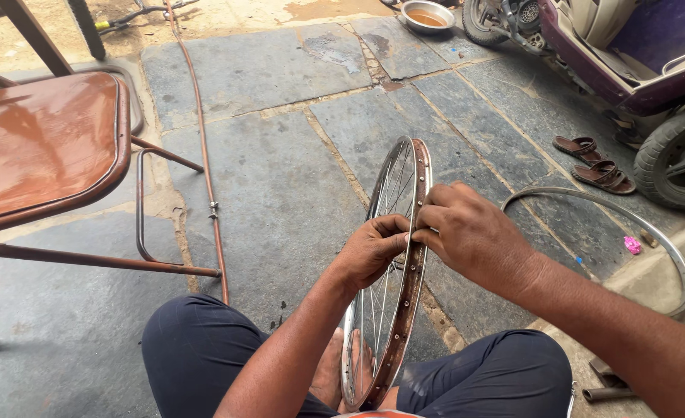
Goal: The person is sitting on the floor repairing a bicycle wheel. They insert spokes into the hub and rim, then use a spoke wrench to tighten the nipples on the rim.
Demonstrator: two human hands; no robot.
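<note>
Grey stone-slab floor (280, 193) outdoors; a rusty spoked bicycle rim (404, 255) stands upright between the seated person's knees. Left hand (373, 249) and right hand (470, 232) pinch its edge. Brown metal chair (44, 147) left, bare hoop (667, 248), sandals (594, 162), scooter (636, 70) right

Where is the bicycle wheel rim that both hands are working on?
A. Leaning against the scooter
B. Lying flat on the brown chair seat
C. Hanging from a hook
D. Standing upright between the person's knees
D: the bicycle wheel rim stands upright between the knees, with the left hand and right hand pinching its edge.
</note>
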